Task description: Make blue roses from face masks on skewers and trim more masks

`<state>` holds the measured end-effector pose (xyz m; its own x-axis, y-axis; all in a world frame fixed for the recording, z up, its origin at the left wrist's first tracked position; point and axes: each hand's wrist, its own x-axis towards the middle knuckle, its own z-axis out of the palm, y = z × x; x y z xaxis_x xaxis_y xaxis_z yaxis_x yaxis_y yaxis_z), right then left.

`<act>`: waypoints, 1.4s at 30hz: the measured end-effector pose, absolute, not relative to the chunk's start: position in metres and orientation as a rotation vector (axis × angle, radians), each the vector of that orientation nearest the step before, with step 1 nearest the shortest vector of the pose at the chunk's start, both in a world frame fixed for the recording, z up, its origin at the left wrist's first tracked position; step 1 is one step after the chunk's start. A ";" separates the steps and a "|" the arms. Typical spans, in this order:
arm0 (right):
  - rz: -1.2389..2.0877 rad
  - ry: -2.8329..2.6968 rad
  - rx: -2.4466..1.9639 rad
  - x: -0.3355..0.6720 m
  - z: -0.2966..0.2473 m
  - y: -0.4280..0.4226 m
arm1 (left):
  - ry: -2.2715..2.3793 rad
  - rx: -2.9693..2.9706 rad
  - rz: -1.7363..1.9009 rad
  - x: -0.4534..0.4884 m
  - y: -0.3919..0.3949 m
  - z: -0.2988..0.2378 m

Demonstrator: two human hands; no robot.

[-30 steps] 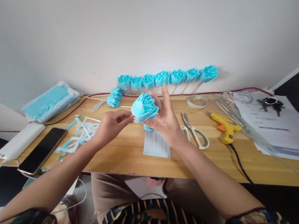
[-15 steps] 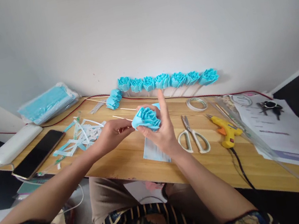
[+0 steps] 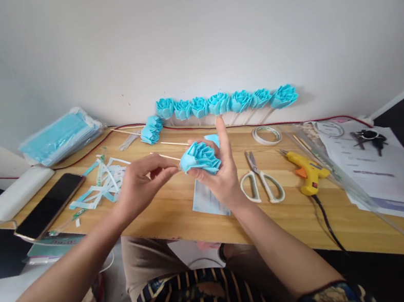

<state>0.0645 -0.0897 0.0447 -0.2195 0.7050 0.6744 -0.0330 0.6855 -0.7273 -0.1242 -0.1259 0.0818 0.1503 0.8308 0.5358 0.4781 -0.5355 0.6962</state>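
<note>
A light blue pleated flower is cupped in my right hand, thumb and fingers wrapped round it, index finger pointing up. My left hand pinches the flower's thin wooden stick at its left side. Both hands hover above a flat blue mask piece lying on the wooden table. A row of several finished blue flowers leans against the white wall behind.
White-handled scissors, a yellow glue gun and a tape roll lie to the right, beside printed papers. Cut strips, a phone, a power bank and a mask pack sit left.
The flower has sunk lower toward the table and turned in my right hand. My left hand has loosened and shifted a little left along the stick.
</note>
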 end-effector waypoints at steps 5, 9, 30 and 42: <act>0.746 -1.707 -0.563 0.064 0.042 -0.092 | 1.223 1.656 1.344 -0.100 -0.146 0.075; 0.759 -1.697 -0.551 0.062 0.042 -0.096 | 1.073 1.252 1.465 -0.085 -0.155 0.065; 0.016 -1.907 -0.696 0.096 0.066 -0.128 | 1.295 1.753 1.851 -0.071 -0.163 0.040; 0.081 -1.886 -0.785 0.092 0.054 -0.120 | 1.395 1.909 1.898 -0.059 -0.157 0.034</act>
